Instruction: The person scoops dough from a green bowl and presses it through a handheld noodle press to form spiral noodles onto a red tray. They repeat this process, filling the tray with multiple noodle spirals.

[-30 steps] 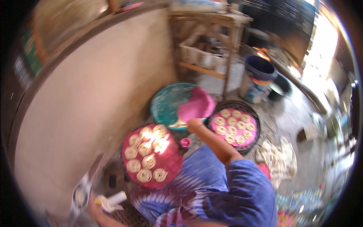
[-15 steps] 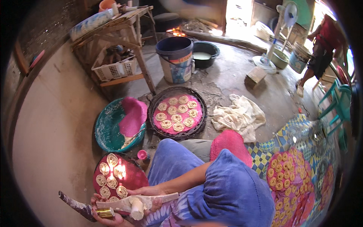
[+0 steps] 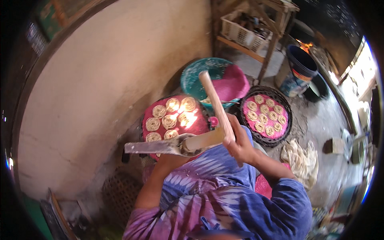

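My right hand [image 3: 241,147] is closed round the wooden crossbar of a press plunger [image 3: 216,105]. The plunger's pale cylinder [image 3: 204,139] points left, its end at the round mouth of the press body [image 3: 182,146]. Below that body, my left hand [image 3: 172,161] grips it, with its fingers mostly hidden; a flat handle juts out to the left. Just beyond lies a round red mat [image 3: 150,110] bearing several coiled nests of pale dough strands [image 3: 159,111], some in bright sunlight.
A teal basin [image 3: 192,76] with a pink cloth [image 3: 230,86] stands beyond the mat. To its right sits a dark-rimmed basket [image 3: 289,120] of more nests. A white cloth [image 3: 300,160], a dark bucket [image 3: 300,66], a wooden stand [image 3: 270,52] and a fire [image 3: 305,45] are farther right.
My view has swung left. The press has come up over the mat, and my right hand has shifted onto the plunger's crossbar, its cylinder now at the body's mouth.
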Demonstrator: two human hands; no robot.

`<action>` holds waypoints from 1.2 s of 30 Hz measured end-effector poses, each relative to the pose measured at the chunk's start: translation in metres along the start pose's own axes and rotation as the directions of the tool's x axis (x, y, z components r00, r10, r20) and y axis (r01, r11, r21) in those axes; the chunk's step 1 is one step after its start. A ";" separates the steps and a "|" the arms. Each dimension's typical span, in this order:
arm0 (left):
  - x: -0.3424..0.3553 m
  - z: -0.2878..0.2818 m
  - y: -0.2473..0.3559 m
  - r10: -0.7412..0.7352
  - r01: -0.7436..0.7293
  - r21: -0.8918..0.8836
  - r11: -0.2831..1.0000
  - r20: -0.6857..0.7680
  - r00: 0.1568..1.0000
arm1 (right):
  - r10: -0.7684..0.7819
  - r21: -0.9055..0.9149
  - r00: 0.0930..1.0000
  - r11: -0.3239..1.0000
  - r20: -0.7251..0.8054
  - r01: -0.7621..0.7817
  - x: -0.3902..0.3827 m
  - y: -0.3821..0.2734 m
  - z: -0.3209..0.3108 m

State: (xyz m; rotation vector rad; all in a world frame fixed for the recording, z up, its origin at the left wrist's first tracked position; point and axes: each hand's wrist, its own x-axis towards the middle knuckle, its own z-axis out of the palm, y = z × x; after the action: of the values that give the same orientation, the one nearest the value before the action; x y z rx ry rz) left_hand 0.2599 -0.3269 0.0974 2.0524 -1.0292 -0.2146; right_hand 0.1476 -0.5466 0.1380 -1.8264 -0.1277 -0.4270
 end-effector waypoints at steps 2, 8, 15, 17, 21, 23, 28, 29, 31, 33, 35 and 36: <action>0.001 -0.010 0.011 0.023 -0.016 -0.102 0.995 0.062 0.998 | -0.192 -0.251 0.976 0.944 0.107 0.213 0.009 -0.010 0.000; -0.020 0.004 0.007 0.157 -0.079 -0.297 0.952 0.252 0.955 | -0.013 -0.363 0.882 0.909 0.471 0.207 0.015 -0.024 0.005; -0.005 -0.020 0.005 0.065 0.049 -0.382 0.923 0.279 0.958 | 0.178 0.312 0.680 0.787 0.711 -0.533 0.047 -0.021 0.005; 0.007 -0.051 0.012 0.170 -0.070 -0.448 0.891 0.187 0.967 | 0.128 0.124 0.352 0.783 0.927 -0.610 0.069 -0.016 -0.024; 0.035 -0.106 0.019 0.249 -0.333 -0.739 0.586 -0.227 0.942 | 0.117 0.210 0.341 0.592 0.933 -0.778 0.052 0.006 -0.033; 0.056 -0.115 0.009 0.062 -0.239 -0.971 0.029 -0.237 0.970 | 0.136 0.160 0.250 0.469 0.959 -0.869 0.052 0.021 -0.026; 0.091 -0.069 -0.072 -0.129 -0.222 -0.890 -0.398 -0.186 0.974 | 0.408 0.024 0.203 0.403 0.890 -0.915 0.058 0.045 -0.011; 0.093 -0.054 -0.091 -0.219 -0.228 -0.866 -0.446 -0.142 0.965 | 0.481 0.001 0.213 0.403 0.850 -0.915 0.059 0.049 -0.010; 0.091 -0.022 -0.121 -0.182 -0.272 -0.782 -0.561 -0.203 0.962 | 0.539 -0.052 0.184 0.393 0.822 -0.918 0.060 0.058 -0.009; 0.089 -0.001 -0.141 -0.214 -0.301 -0.733 -0.610 -0.214 0.953 | 0.601 -0.093 0.138 0.337 0.787 -0.937 0.060 0.067 -0.007; 0.087 0.008 -0.151 -0.280 -0.324 -0.725 -0.608 -0.185 0.942 | 0.637 -0.130 0.182 0.411 0.749 -0.902 0.061 0.073 -0.003; 0.086 0.007 -0.154 -0.228 -0.358 -0.780 -0.514 -0.278 0.933 | 0.657 -0.164 0.206 0.456 0.725 -0.875 0.062 0.075 0.000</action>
State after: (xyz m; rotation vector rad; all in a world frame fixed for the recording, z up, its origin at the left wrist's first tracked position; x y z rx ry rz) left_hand 0.4043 -0.3422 -0.0030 0.0217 -0.2096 -0.4596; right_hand 0.2274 -0.5769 0.0919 -1.3996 0.2299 1.0579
